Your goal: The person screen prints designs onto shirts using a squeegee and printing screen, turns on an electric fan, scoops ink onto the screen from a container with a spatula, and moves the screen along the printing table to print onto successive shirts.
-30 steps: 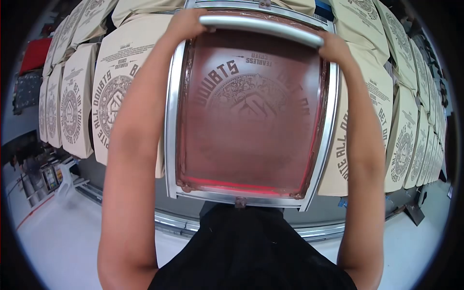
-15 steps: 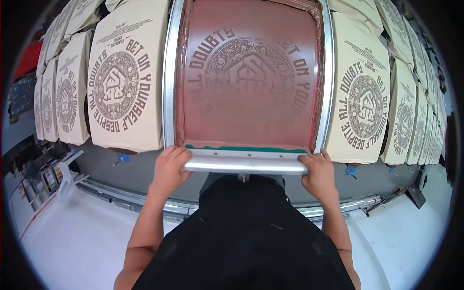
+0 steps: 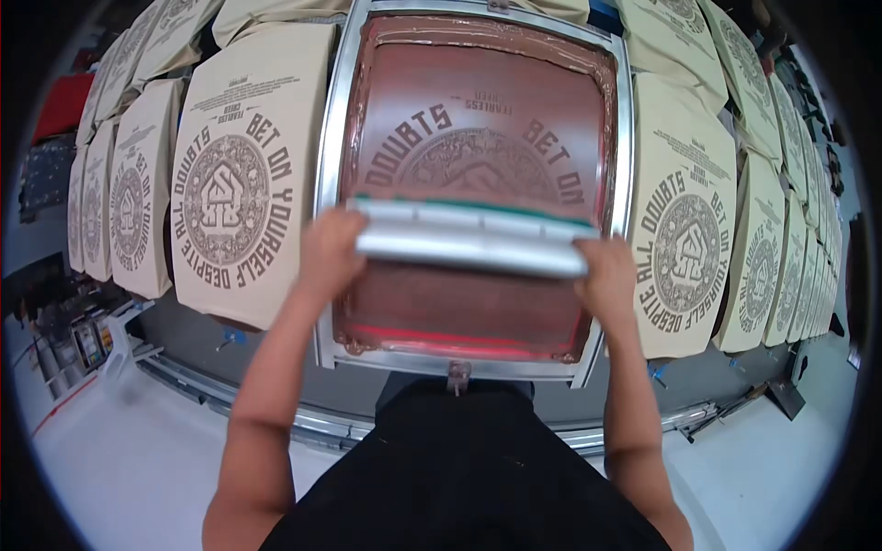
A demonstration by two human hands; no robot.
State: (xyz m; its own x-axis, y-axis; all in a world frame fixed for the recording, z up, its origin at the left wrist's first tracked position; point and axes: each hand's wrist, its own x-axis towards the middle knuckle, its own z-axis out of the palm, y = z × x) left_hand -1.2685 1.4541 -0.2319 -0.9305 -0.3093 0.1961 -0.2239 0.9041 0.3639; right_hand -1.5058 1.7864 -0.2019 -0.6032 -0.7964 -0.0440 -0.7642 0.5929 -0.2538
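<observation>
A wide squeegee (image 3: 473,246) with a metal handle and a green blade spans the screen-printing frame (image 3: 627,129), tilted slightly down to the right. My left hand (image 3: 333,255) is wrapped round its left end, and my right hand (image 3: 608,275) grips the right end. Both hands are slightly blurred. Brown-red ink coats the mesh (image 3: 478,312), thickest along the far edge and sides. Lettering and part of a round emblem show through the mesh beyond the blade. Whatever lies under the screen is hidden.
Cream shirts printed with a round emblem lie in rows on both sides, the nearest being a left shirt (image 3: 230,165) and a right shirt (image 3: 684,248). A metal rail (image 3: 322,427) runs in front of the rows. A shelf of supplies (image 3: 87,344) stands at far left.
The squeegee has moved away from me, from the near edge to about mid-screen, with both hands still on it. My view has shifted, showing the frame's near edge and more of its far end.
</observation>
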